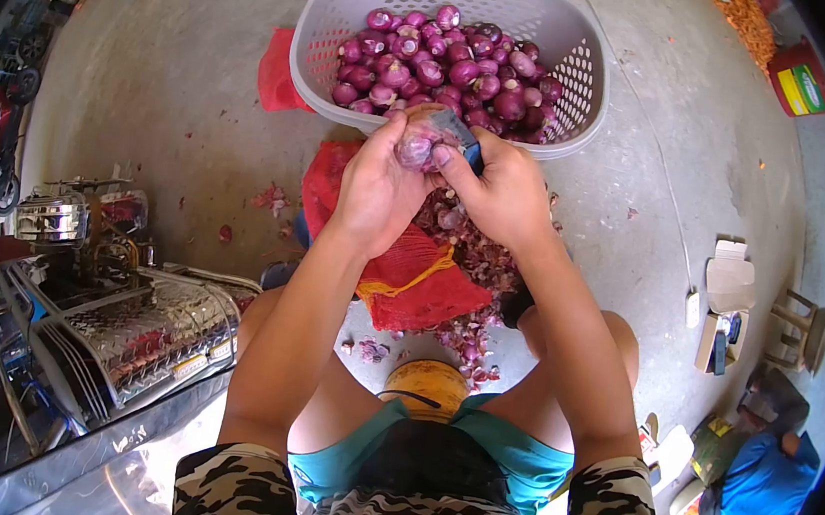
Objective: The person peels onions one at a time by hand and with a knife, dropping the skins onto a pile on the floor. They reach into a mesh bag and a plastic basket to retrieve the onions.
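My left hand [376, 188] is closed round a red onion [418, 148], held just in front of the basket's near rim. My right hand [495, 188] presses its thumb against the onion's side. In its curled fingers sits a flat, dark tool with a blue edge [469, 150]; its exact kind I cannot make out. Beyond both hands stands a grey perforated plastic basket [305, 55] with many red onions [453, 66] in it. Below the hands lie a red mesh sack [420, 278] and a heap of loose onion skins [479, 244].
Between my knees is a yellow bucket [426, 385]. Chromed motorcycle parts [160, 316] crowd the left side. At right are an open cardboard box [728, 291], a small wooden stool [807, 329] and a person in blue [766, 486]. A red container [803, 82] stands at the far right.
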Demonstrator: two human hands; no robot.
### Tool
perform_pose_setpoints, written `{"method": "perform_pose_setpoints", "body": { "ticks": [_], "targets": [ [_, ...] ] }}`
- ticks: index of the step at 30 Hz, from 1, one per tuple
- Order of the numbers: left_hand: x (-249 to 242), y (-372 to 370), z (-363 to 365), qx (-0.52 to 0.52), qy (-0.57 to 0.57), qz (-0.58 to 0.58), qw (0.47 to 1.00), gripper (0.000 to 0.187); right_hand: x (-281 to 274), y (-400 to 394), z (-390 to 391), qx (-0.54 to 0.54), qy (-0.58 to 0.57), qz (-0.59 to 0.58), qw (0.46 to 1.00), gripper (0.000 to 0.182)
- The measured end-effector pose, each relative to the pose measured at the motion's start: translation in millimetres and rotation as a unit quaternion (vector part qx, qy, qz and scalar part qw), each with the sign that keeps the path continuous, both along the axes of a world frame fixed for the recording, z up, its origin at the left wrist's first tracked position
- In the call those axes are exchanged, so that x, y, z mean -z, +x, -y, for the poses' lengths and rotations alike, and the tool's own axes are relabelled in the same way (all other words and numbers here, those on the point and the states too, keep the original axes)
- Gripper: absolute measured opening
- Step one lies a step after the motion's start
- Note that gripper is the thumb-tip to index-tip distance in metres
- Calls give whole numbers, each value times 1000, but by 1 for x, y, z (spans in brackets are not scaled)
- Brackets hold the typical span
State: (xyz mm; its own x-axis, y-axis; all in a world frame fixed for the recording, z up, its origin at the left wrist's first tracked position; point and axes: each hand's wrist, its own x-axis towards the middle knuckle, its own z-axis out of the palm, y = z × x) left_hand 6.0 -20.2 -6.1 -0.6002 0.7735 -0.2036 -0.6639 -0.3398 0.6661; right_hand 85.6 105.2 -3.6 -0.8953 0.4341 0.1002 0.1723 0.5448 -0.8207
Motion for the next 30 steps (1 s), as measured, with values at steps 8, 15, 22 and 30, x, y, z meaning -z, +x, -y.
{"method": "perform_pose_setpoints", "body": {
  "ticks": [8,15,22,30],
  "targets": [
    [5,7,-6,-63,21,-55,996,35,3,0,0,-29,-61,18,998,50],
    [4,13,-13,-116,26,-184,976,38,-3,3,1,-81,-263,32,961,51],
    [-2,14,-19,-126,30,-169,977,38,6,1,5,-15,-210,-72,975,44],
    [-8,7,-8,-62,-4,-173,983,50,-6,4,-9,104,158,-68,980,31]
  ]
}}
